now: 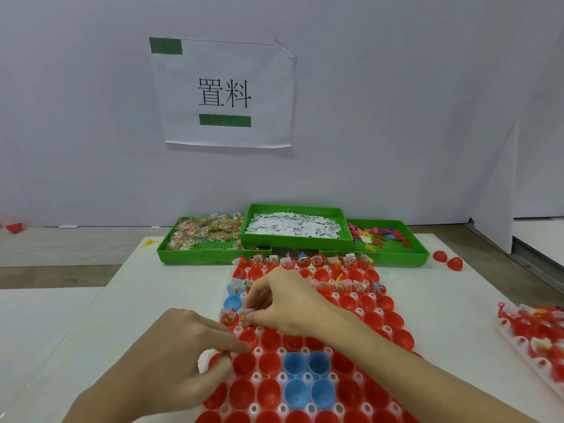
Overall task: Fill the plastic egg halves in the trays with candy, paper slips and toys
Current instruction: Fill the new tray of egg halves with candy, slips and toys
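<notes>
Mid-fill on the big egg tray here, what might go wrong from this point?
1. The right hand reaches across rows already filled; packets stick up above those egg halves, so a sleeve or wrist might knock some out.
2. The left hand presses on the tray edge; if it slips, the light tray may shift.
3. Two loose red halves lie near the table's right edge and might roll off.

Cut off by the lower edge: egg tray [256,351]. Cut off at right: second tray [515,340]. Too small to read: print on paper slips [293,225].
</notes>
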### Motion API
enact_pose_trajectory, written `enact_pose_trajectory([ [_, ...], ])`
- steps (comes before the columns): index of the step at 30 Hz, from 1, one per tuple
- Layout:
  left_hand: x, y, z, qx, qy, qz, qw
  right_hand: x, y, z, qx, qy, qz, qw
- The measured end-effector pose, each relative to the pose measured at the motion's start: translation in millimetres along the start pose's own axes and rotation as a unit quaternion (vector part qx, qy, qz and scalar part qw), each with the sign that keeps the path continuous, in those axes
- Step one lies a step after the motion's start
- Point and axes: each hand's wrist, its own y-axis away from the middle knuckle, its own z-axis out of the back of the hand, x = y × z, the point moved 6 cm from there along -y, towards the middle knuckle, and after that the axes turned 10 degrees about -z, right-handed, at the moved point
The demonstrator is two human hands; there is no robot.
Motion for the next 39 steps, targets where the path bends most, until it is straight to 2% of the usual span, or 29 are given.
enact_pose_trajectory([
  [6,1,0,-1,0.016,-0.013,0.016,1.0,10,-2,-4,-0.003,0.065,-0.001,0.998],
  [11,1,-1,0,0.012,-0.022,0.02,0.999,16,-4,0,0.045,0.081,0.006,0.996],
  [22,6,1,-3,0.017,-0.025,0.019,0.999,19,-9,-7,0.018,0.132,0.001,0.991],
  [28,6,2,-4,0.01,-0.011,0.008,1.0,11,2,4,0.005,0.06,0.032,0.998],
  [34,-6,-4,-2,-0.021,0.019,-0.026,0.999,-6,20,42,-0.081,-0.021,0.025,0.996],
  [37,-1,-1,0,-0.069,0.043,-0.014,0.997,-27,38,66,-0.119,-0.109,0.019,0.987],
  [39,6,1,3,-0.134,0.037,0.002,0.99,-45,50,79,-0.138,-0.162,0.01,0.977],
])
